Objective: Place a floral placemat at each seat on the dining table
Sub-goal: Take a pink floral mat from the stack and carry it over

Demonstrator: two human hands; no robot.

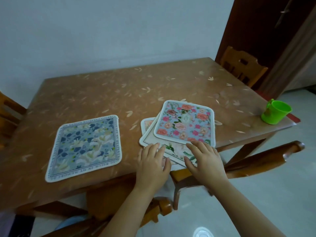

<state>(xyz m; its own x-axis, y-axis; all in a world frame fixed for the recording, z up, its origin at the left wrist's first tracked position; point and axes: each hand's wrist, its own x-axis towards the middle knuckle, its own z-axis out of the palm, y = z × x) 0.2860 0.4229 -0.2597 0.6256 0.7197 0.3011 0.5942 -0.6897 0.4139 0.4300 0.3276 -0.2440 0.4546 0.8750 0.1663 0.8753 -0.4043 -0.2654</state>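
A blue-and-white floral placemat (84,147) lies flat at the near left of the wooden dining table (119,93). To its right is a loose stack of three mats: a rose-patterned placemat (185,124) on top, a cream placemat (172,147) with a white flower under it, and a third mat (146,123) peeking out at the left. My left hand (153,163) rests with straight fingers on the stack's near left corner. My right hand (203,157) lies on the cream mat, fingertips touching the rose mat's near edge.
A green plastic cup (275,112) stands at the table's right corner. Wooden chairs stand at the far right (241,65), the left edge (8,113), the near right (256,159) and below my arms (119,199). A white wall runs behind the table.
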